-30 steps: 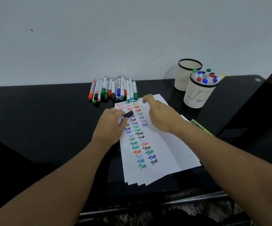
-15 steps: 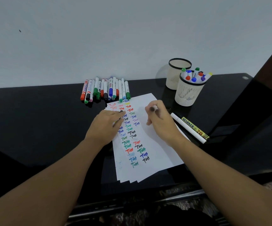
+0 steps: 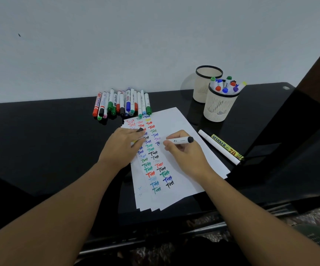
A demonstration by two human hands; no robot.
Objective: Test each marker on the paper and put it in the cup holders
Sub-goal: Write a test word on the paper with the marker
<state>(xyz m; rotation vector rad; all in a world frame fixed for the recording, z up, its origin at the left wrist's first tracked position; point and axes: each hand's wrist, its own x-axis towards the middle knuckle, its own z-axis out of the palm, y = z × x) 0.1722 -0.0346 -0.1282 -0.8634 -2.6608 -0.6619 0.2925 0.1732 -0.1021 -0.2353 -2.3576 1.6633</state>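
Over the paper (image 3: 176, 169), the right hand (image 3: 186, 152) is pinching a white marker (image 3: 178, 140), testing it beside the coloured words. Left hand (image 3: 122, 146) is pressing the paper and gripping a black cap (image 3: 140, 129). Next move probably needs recapping, then the cup holder (image 3: 219, 107) behind the paper.

Wall (image 3: 155, 35): plain pale grey, one small dark speck | Worktop (image 3: 40, 141): glossy black, set against wall | Floor (image 3: 309, 217): patterned covering below front edge | Light: even, soft

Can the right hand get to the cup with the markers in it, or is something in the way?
Probably yes. The right hand, holding a marker over the paper, has bare tabletop between it and the near cup holder. Two loose markers lie off to the side, not in the way.
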